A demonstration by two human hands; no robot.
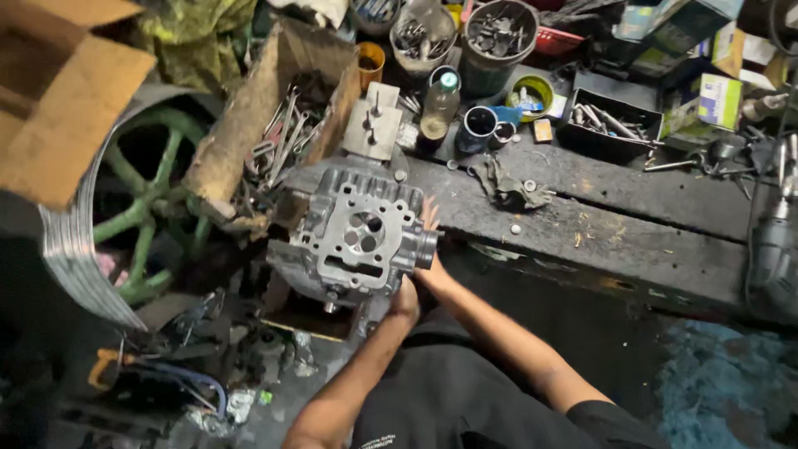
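I hold a grey aluminium cylinder head [359,233] upright in front of me, its valve face with round ports turned toward the camera. My left hand [405,301] grips its lower right corner from below. Behind the part's right side is my right hand [431,220], with only the fingertips and wrist showing. The part hangs over the near edge of a dark, oily wooden workbench [632,224].
A wooden box of wrenches [283,133] stands at the left, beside a green spoked wheel [141,208]. Tubs of small parts [499,33], a bottle [439,104], a rag [511,187] and a black tray [611,125] crowd the bench's back. A cardboard box [58,91] sits upper left.
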